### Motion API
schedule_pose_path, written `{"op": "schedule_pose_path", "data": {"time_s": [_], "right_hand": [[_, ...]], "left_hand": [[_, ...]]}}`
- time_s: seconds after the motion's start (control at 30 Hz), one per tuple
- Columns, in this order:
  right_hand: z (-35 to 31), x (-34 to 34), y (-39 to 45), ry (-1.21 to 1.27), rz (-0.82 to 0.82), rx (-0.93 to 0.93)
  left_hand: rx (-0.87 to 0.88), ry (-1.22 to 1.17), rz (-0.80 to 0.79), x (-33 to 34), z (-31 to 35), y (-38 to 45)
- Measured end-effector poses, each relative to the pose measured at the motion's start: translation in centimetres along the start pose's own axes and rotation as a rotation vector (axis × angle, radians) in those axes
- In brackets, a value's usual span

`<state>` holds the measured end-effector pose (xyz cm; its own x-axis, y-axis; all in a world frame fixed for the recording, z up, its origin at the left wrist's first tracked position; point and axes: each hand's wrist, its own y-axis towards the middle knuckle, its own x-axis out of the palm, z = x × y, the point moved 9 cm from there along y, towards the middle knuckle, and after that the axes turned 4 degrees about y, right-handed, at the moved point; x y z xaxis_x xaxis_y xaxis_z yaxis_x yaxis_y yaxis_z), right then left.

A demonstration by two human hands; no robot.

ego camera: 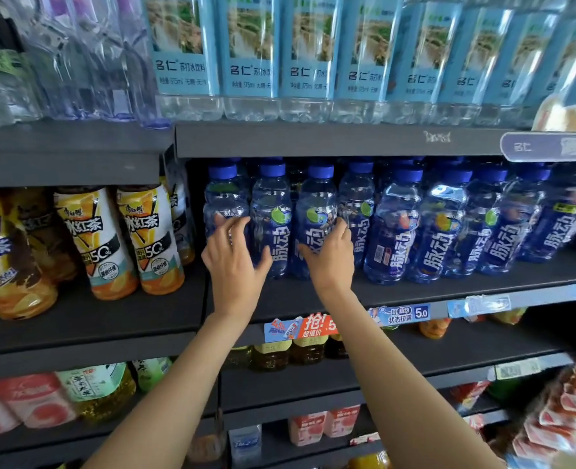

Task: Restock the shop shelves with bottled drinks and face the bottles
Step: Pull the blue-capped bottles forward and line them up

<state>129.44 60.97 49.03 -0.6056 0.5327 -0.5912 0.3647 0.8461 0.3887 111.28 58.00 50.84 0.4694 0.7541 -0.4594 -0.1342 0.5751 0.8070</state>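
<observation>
1. A person faces dark grey shop shelves, both bare forearms reaching forward to the middle shelf [415, 292].
2. A row of blue-capped, blue-labelled drink bottles stands upright along that shelf, from its left end to the right edge of view, with more rows behind.
3. The left hand [234, 262] is on the two leftmost front bottles. Its fingers curl onto the first blue bottle [224, 201] at the left end, and its thumb lies against the second blue bottle [273, 228], just to the right.
4. The right hand [330, 255] wraps around the third blue bottle [315, 211], thumb across the label front and fingers curled round its right side.
5. The second and third bottles stand touching, side by side, between the two hands.
6. To the left, on a separate, slightly lower shelf section, stand iced tea bottles [144, 238] with yellow, white and orange labels.
7. On the shelf above, a row of clear bottles with light blue labels [249, 52] runs across, with unlabelled clear bottles at the far left.
8. Price tags [401, 314] hang on the front edge of the middle shelf, below the right hand.
9. Lower shelves hold green, pink and amber drinks, partly blurred.
</observation>
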Motion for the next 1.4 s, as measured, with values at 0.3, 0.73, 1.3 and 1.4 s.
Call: {"op": "schedule_pose_path", "data": {"time_s": [0.3,0.73,1.3,1.4], "right_hand": [[-0.5,3.2,3.5,-0.17,-0.072,0.05],[0.8,5.0,8.2,-0.115,-0.102,0.004],[-0.2,-2.7,3.4,-0.126,0.386,-0.207],[0.2,-1.8,6.1,-0.192,0.318,-0.082]], "left_hand": [[-0.296,-0.207,0.007,-0.2,-4.7,0.5],[-0.342,-0.342,-0.14,2.9,-7.2,0.0],[-0.35,-0.312,-0.104,2.8,-6.9,-0.4],[-0.367,-0.329,-0.118,3.0,-7.2,-0.5]]}}
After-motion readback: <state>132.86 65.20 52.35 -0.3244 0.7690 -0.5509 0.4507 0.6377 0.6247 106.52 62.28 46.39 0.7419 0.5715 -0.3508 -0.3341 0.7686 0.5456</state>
